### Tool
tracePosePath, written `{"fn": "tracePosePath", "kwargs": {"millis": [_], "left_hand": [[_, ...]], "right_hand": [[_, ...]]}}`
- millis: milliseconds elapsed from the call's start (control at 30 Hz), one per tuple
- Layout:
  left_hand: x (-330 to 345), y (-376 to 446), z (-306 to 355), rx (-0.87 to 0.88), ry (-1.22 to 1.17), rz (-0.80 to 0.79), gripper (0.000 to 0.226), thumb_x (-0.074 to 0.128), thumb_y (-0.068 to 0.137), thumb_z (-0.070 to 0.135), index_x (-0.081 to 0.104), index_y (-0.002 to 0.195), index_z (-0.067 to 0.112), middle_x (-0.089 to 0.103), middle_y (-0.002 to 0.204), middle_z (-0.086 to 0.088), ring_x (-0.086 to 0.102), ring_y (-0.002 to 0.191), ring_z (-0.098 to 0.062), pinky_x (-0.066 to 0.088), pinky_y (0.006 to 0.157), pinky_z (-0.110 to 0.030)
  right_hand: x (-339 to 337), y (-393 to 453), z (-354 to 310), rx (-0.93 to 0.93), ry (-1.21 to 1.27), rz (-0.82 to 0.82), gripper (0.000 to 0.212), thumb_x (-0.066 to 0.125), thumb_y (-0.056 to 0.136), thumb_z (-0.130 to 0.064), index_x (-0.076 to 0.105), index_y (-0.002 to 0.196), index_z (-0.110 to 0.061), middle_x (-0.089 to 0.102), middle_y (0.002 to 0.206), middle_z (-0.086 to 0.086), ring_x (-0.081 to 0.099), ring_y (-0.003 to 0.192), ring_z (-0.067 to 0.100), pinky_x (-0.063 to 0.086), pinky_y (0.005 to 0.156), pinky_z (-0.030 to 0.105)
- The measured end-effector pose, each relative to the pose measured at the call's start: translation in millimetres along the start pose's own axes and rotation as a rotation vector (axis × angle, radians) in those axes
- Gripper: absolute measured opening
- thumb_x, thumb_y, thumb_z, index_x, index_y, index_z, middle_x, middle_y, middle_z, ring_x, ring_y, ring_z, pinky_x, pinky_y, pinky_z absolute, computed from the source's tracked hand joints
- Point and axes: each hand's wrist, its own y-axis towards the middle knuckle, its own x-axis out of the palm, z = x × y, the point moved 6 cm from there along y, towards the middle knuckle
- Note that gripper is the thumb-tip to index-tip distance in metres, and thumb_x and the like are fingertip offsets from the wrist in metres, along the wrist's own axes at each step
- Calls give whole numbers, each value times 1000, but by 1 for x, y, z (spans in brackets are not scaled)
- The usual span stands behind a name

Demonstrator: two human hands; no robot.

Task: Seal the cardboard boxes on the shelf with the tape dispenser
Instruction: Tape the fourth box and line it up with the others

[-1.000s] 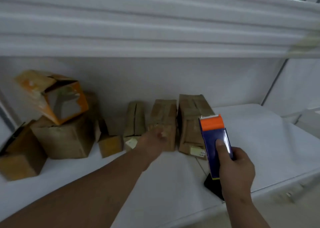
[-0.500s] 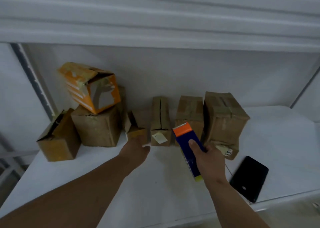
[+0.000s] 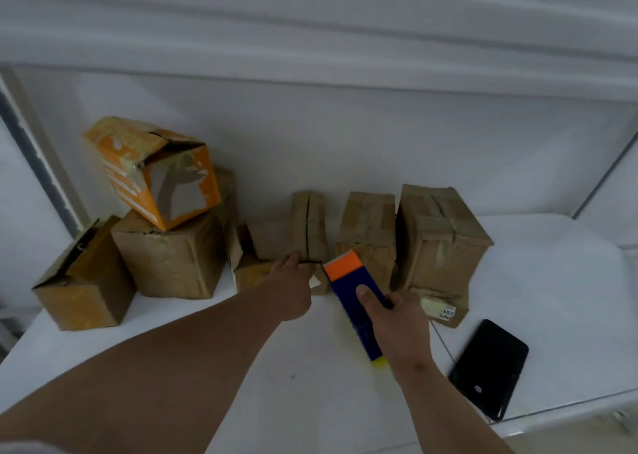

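The right hand (image 3: 397, 319) was clenched around the tape dispenser (image 3: 352, 294), thumb laid flat along its blue body, the orange head pointing far toward the boxes. The left hand (image 3: 293, 284) reached to the narrow box (image 3: 308, 225) with the open seam; its fingertips touched the box's near top edge, but whether they pinched a flap or only pressed could not be told. That box stood in the row against the far wall, an open small box (image 3: 248, 267) just left of it, and two taped boxes (image 3: 369, 225) to its right. Farther left sat a stack topped by a torn orange box (image 3: 148, 170). A black phone (image 3: 488, 367) lay on the white shelf (image 3: 276, 384), near right. The cardboard looked light, soft and creased, likely to slide or cave under the dispenser's push, so it probably wanted steadying by its firmer corners beside the seam, not the flaps
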Motion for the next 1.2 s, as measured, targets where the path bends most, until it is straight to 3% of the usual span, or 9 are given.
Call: {"fn": "tracePosePath", "kwargs": {"millis": [333, 667, 767, 833, 900, 967, 1100, 1167, 1200], "left_hand": [[-9, -14, 2, -71, -2, 135, 63, 36, 103, 35, 6, 156, 20, 6, 162, 3, 14, 146, -25, 25, 113, -45], [1, -108, -27, 77, 15, 254, 59, 29, 104, 38, 8, 156, 22, 2, 163, 8, 15, 146, -18, 21, 115, -38], [2, -156, -47, 154, -61, 378, 59, 27, 98, 47, 36, 150, 19, 32, 156, 5, 38, 137, -19, 33, 108, -35], [-3, -193, -61, 226, -149, 536, 59, 33, 93, 52, 65, 126, 15, 62, 132, 1, 60, 115, -18, 45, 94, -31], [-10, -227, -79, 243, -214, 701, 59, 39, 92, 60, 77, 101, 16, 72, 105, 5, 62, 95, -6, 49, 81, -24], [-17, -255, -98, 189, -264, 799, 52, 49, 87, 61, 78, 84, 18, 71, 91, 12, 57, 88, 0, 49, 75, -18], [-22, -291, -139, -50, -342, 908, 19, 84, 75, 30, 72, 69, 18, 63, 72, 14, 54, 68, -2, 38, 59, -12], [-20, -295, -147, -157, -387, 878, 23, 81, 75, 35, 68, 87, 20, 60, 85, 12, 57, 79, -11, 42, 65, -17], [-15, -292, -146, -184, -404, 794, 39, 77, 76, 46, 63, 105, 24, 56, 100, 14, 56, 95, -12, 46, 75, -22]], "right_hand": [[-5, -13, 10, 20, 35, 0, 41, 65, 84, -52, 59, 68, -15, 68, 62, 4, 66, 61, 23, 49, 58, 35], [-25, -55, 6, 63, 120, 55, 43, 65, 84, -49, 62, 77, -7, 69, 70, 8, 67, 67, 26, 52, 64, 36], [-28, -76, 0, 39, 120, 49, 44, 64, 86, -47, 63, 79, -4, 68, 71, 8, 66, 67, 23, 47, 59, 31], [-28, -89, -5, 16, 125, 30, 42, 64, 86, -46, 63, 79, -5, 67, 69, 6, 64, 64, 20, 44, 56, 27], [-27, -101, -10, -11, 128, 7, 40, 63, 87, -45, 63, 78, -6, 67, 69, 5, 63, 63, 18, 42, 55, 25], [-25, -112, -15, -41, 124, -12, 40, 63, 88, -45, 63, 78, -7, 68, 70, 5, 63, 64, 19, 42, 55, 26], [-13, -128, -23, -75, 102, -60, 40, 62, 87, -47, 64, 77, -9, 69, 70, 5, 66, 67, 24, 47, 61, 32], [-5, -135, -26, -92, 93, -86, 40, 62, 87, -47, 64, 77, -9, 69, 69, 5, 66, 67, 24, 47, 61, 31], [-1, -138, -28, -100, 88, -94, 39, 62, 87, -47, 64, 77, -9, 69, 69, 5, 66, 67, 23, 46, 60, 31]]}}
